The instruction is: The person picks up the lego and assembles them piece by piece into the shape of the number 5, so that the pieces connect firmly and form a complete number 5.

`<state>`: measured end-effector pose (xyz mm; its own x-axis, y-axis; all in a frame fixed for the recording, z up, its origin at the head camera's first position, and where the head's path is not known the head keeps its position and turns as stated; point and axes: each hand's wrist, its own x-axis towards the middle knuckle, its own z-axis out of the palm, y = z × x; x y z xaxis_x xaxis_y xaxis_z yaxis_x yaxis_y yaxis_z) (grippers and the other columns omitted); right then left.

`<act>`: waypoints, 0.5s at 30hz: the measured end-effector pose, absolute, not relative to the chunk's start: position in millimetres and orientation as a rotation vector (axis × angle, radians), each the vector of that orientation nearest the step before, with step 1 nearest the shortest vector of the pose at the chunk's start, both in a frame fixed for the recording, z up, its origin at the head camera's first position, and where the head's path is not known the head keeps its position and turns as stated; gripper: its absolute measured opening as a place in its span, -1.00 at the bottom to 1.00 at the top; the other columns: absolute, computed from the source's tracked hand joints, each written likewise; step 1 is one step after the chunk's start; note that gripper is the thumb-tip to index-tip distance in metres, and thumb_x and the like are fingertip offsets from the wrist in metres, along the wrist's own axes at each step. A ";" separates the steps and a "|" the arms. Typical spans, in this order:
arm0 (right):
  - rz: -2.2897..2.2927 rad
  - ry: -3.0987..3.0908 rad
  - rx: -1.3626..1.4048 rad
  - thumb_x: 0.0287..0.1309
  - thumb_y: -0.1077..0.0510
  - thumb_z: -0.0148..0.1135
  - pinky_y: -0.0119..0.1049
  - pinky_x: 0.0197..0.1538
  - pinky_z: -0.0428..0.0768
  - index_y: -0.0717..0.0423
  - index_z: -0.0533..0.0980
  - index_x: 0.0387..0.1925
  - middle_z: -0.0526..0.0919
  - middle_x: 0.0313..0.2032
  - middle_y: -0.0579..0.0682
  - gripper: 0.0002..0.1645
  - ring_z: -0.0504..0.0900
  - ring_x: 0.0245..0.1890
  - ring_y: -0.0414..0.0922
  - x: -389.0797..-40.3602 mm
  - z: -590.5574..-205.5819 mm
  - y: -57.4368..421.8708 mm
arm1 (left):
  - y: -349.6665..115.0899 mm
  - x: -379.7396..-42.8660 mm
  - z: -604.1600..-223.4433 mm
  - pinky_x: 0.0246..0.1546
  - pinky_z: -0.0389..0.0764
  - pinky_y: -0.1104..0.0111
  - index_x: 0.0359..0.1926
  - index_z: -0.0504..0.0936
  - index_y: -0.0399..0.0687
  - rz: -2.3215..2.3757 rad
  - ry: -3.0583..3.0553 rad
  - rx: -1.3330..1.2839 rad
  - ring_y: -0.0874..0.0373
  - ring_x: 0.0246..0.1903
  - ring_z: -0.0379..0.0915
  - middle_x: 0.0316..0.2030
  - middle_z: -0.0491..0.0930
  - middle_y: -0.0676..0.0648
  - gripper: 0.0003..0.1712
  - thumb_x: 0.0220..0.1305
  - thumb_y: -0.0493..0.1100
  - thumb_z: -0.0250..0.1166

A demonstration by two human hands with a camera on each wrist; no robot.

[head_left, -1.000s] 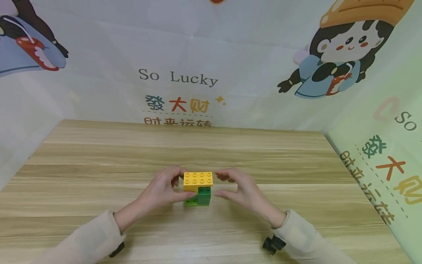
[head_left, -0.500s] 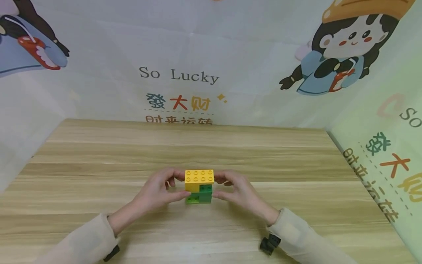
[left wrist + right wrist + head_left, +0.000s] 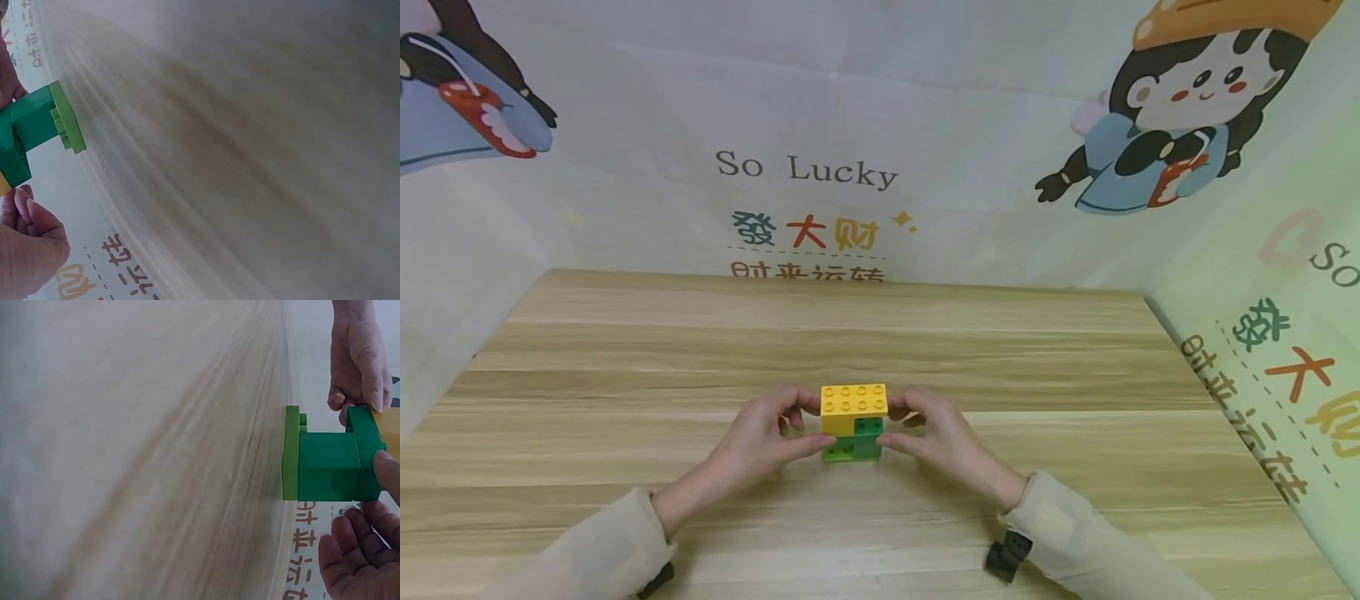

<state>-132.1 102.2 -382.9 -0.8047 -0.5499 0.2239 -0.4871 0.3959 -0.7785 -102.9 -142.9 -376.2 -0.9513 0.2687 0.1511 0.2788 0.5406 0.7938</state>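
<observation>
A small stack of toy building bricks stands on the wooden table in the head view. Its top is a yellow brick (image 3: 853,400) with studs. Below come dark green bricks (image 3: 328,465), over a thin light green studded plate (image 3: 67,117) on the tabletop. From the left, my left hand (image 3: 771,425) pinches the stack, thumb in front and fingers behind. My right hand (image 3: 928,429) grips the opposite side; its thumb presses the upper dark green brick in the right wrist view. The fingertips behind the stack are partly hidden.
The wooden table (image 3: 700,333) extends round the stack. Behind it and at the sides hang pale printed cloth walls (image 3: 970,167). Close to my right cuff is a small black device (image 3: 1009,557), with another black piece (image 3: 657,580) under the left cuff.
My right hand has moved left from beside the stack and now touches it. My left thumb has drawn back towards the stack's left edge. The head view has shifted slightly.
</observation>
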 end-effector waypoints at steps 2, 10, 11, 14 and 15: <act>-1.393 2.565 -0.956 -0.02 0.24 0.39 -0.28 -0.12 0.60 0.28 0.54 -0.12 0.62 -0.18 0.12 -0.61 0.60 -0.18 -0.02 -132.1 -383.7 102.1 | -142.3 -103.1 -376.3 -0.48 0.43 0.48 -0.16 0.59 -0.15 -1.414 -2.741 -0.496 0.21 -0.43 0.34 -0.25 0.62 0.00 -0.61 -0.05 -0.17 0.48; -1.406 2.546 -0.938 0.01 0.25 0.37 -0.31 -0.13 0.60 0.27 0.53 -0.11 0.60 -0.20 0.10 -0.64 0.58 -0.19 -0.03 -131.3 -383.0 100.8 | -141.9 -104.1 -377.0 -0.50 0.43 0.48 -0.17 0.59 -0.15 -1.414 -2.729 -0.496 0.22 -0.45 0.34 -0.28 0.62 0.00 -0.63 -0.03 -0.18 0.47; -1.409 2.541 -0.938 0.01 0.26 0.37 -0.33 -0.14 0.60 0.28 0.53 -0.11 0.60 -0.20 0.10 -0.64 0.58 -0.19 -0.03 -131.4 -383.3 100.8 | -141.8 -104.1 -376.9 -0.50 0.43 0.48 -0.18 0.59 -0.15 -1.416 -2.732 -0.493 0.23 -0.45 0.34 -0.28 0.62 0.00 -0.64 -0.04 -0.18 0.47; -1.414 2.529 -0.938 0.02 0.26 0.36 -0.40 -0.16 0.59 0.28 0.53 -0.11 0.59 -0.21 0.10 -0.65 0.58 -0.20 -0.03 -131.7 -385.0 101.1 | -141.5 -103.9 -376.6 -0.52 0.43 0.48 -0.18 0.60 -0.15 -1.419 -2.738 -0.486 0.23 -0.46 0.35 -0.29 0.62 -0.01 -0.64 -0.04 -0.18 0.47; -1.418 2.525 -0.936 0.03 0.26 0.36 -0.41 -0.17 0.58 0.29 0.53 -0.11 0.59 -0.22 0.10 -0.65 0.58 -0.20 -0.03 -131.8 -385.3 101.1 | -141.4 -103.8 -376.5 -0.53 0.43 0.48 -0.19 0.60 -0.15 -1.418 -2.740 -0.485 0.23 -0.47 0.35 -0.29 0.62 -0.01 -0.64 -0.05 -0.18 0.47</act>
